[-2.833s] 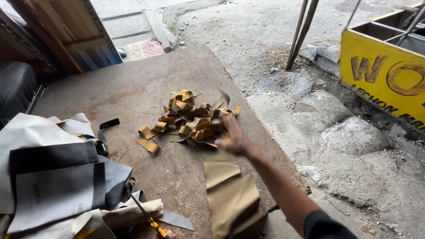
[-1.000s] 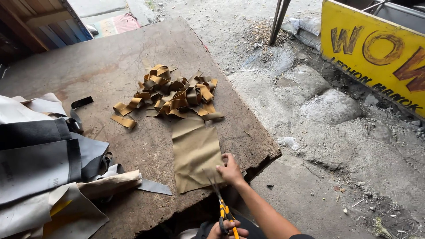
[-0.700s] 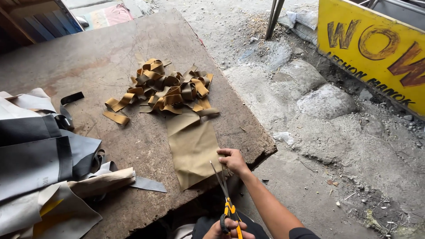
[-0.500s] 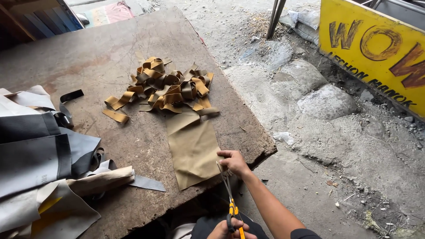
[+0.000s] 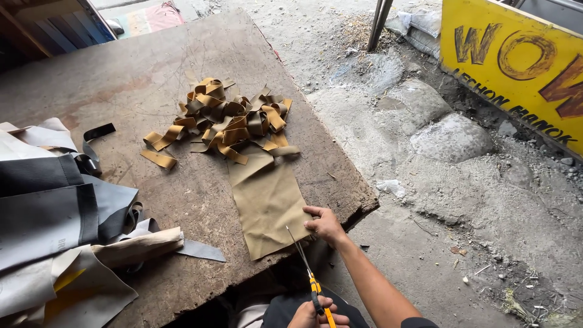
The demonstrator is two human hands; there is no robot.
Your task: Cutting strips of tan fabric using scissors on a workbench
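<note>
A tan sheet of leather-like material (image 5: 267,200) lies flat on the worn wooden board (image 5: 121,79), close to its right edge. Its long axis runs from the near edge of the board away toward the pile of strips, leaning slightly left at the far end. The right hand (image 5: 325,223) pinches the sheet's near right corner, fingers closed on the edge. The left hand (image 5: 317,313), at the bottom of the view, is wrapped around the orange handles of a pair of scissors (image 5: 306,276). The thin blades point up and away toward the sheet's near edge, parted a little, with the tips just at the material.

Touching the far end of the sheet is a heap of curled tan strips (image 5: 228,118); two loose strips lie to its left. On the board's left side sits a stack of grey, black and cream offcuts (image 5: 54,212), with a black strap (image 5: 94,136) beyond it.

Off the board to the right, rough concrete ground (image 5: 425,158) reaches a yellow rectangular sign (image 5: 516,67) with large brown lettering, standing tilted in the upper right corner.
</note>
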